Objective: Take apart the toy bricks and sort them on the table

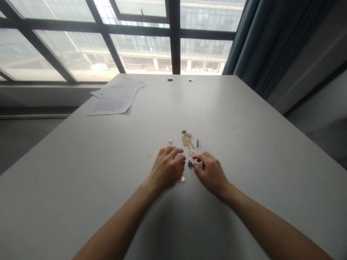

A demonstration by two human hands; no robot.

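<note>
A small dark grey toy brick piece [190, 164] with knobs sticking out lies between my hands. My right hand [210, 169] is beside it, thumb tip close to or touching it, index finger apart from the thumb. Loosely curled, my left hand [169, 164] hovers left of the piece with its fingers apart and nothing visible in them. A cream studded brick [183, 177] pokes out below my left hand, which partly hides it. Just beyond my fingertips are white pieces [191, 152] and several tan plates [187, 141].
Farther up the white table [244, 130] lie a dark studded piece [183, 131] beside a tan one, a grey brick [197, 143] and a small white piece [170, 141]. Printed papers [116, 95] rest at the far left. Windows and a blue curtain [252, 47] stand behind.
</note>
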